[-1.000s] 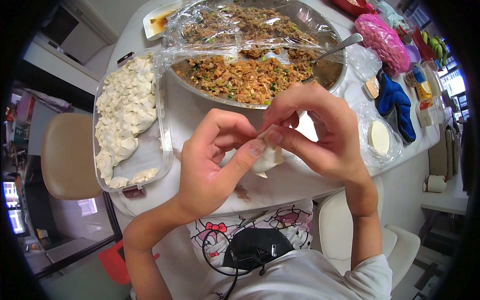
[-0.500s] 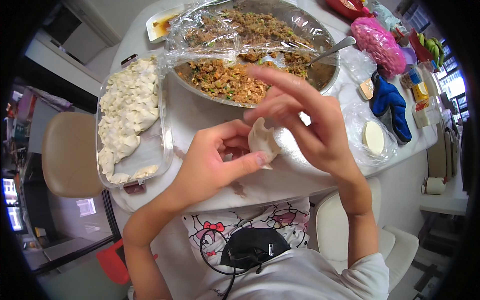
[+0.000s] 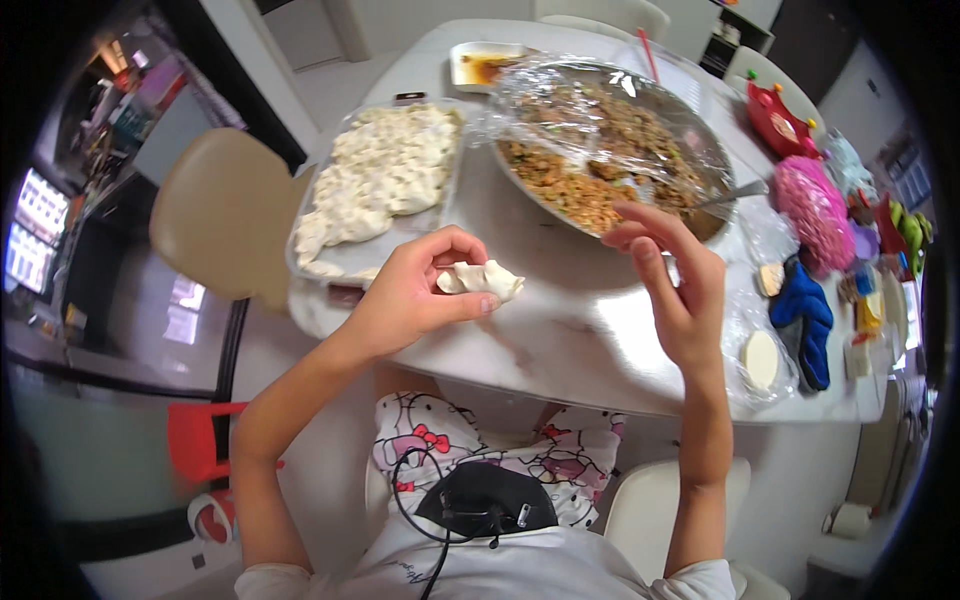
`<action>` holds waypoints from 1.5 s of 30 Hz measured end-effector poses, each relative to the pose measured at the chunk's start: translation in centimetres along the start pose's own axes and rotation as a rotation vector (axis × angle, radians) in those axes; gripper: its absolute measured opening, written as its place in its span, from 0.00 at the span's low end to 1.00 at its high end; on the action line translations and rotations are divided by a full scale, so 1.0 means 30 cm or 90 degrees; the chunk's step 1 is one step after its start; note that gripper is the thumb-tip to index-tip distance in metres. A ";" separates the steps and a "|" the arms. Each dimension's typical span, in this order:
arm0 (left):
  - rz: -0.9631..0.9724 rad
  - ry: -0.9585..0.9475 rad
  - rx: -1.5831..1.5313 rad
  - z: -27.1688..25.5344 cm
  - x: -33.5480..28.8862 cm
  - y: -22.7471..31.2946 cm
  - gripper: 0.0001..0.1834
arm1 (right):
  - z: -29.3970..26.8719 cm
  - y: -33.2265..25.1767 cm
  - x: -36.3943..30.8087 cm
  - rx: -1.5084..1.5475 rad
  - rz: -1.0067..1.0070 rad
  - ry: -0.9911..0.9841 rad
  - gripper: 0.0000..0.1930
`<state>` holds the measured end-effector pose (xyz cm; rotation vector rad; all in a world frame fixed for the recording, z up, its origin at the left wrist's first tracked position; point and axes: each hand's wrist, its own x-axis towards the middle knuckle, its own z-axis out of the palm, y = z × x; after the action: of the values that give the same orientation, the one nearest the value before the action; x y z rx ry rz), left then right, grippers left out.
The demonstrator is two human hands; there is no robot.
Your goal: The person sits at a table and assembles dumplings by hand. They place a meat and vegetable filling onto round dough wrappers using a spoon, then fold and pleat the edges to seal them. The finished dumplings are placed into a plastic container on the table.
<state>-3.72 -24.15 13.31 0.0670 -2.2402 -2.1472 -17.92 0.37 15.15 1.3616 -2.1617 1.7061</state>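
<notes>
Above the white marbled tabletop point(image 3: 545, 260), my left hand point(image 3: 415, 290) is pinching a pale pleated dough dumpling point(image 3: 482, 281), my empty right hand point(image 3: 688, 290) hovering half-spread; shaping is seemingly finishing, calling for gentle placing in the clear rectangular plastic tray point(image 3: 418, 220)

The dumpling point(image 3: 490, 282) is pale, plump and elongated, its edge ruffled in folds. It lies lengthwise between the thumb and fingers of the left hand point(image 3: 415, 290), one end tapering toward three o'clock. At about ten to eleven o'clock from it, a clear plastic container point(image 3: 420, 220) holds many more pale dumplings point(image 3: 385, 165), crowded closely together, with bare floor showing at four o'clock inside. At one to two o'clock from the held dumpling stands a wide, round metal bowl point(image 3: 712, 218) of crumbly brown-orange filling point(image 3: 570, 180) flecked with green. Clear film point(image 3: 570, 105) lies crinkled over its twelve o'clock side; filling is exposed toward seven o'clock.
</notes>
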 end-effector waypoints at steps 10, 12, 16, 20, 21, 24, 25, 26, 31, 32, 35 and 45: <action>0.049 0.288 0.371 -0.292 -0.065 0.004 0.20 | 0.039 -0.010 -0.003 -0.085 -0.063 -0.034 0.14; 0.032 0.296 0.365 -0.322 -0.040 0.000 0.19 | 0.039 -0.009 -0.003 -0.096 -0.067 -0.032 0.17; 0.059 0.324 0.456 -0.331 -0.011 -0.068 0.16 | 0.052 -0.012 0.004 -0.114 -0.111 -0.032 0.18; 0.088 0.269 0.476 -0.289 0.056 -0.059 0.15 | 0.052 -0.009 -0.005 -0.132 -0.120 -0.049 0.17; 0.081 0.250 0.501 -0.283 0.071 -0.057 0.15 | 0.050 -0.008 -0.005 -0.132 -0.125 -0.050 0.17; 0.066 0.216 0.520 -0.285 0.106 -0.068 0.15 | 0.050 0.000 -0.008 -0.138 -0.141 -0.042 0.17; 0.060 0.220 0.523 -0.285 0.104 -0.074 0.15 | 0.050 -0.003 -0.004 -0.144 -0.149 -0.047 0.16; 0.054 0.220 0.525 -0.277 0.107 -0.075 0.15 | 0.050 -0.006 -0.002 -0.154 -0.152 -0.051 0.16; 0.055 0.213 0.532 -0.256 0.128 -0.049 0.15 | 0.014 -0.001 -0.004 -0.221 -0.151 -0.058 0.12; 0.055 0.213 0.556 -0.257 0.124 -0.041 0.15 | 0.013 -0.002 -0.003 -0.213 -0.156 -0.044 0.10; 0.055 0.205 0.608 -0.274 0.111 -0.023 0.15 | 0.006 0.008 -0.008 -0.164 -0.120 0.025 0.07; 0.287 0.506 0.485 -0.135 -0.052 0.065 0.07 | -0.149 -0.005 -0.041 -0.283 0.005 0.275 0.17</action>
<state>-1.93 -28.03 15.42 0.3256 -2.1088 -0.7539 -19.05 4.71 16.30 0.7878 -2.1087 1.2593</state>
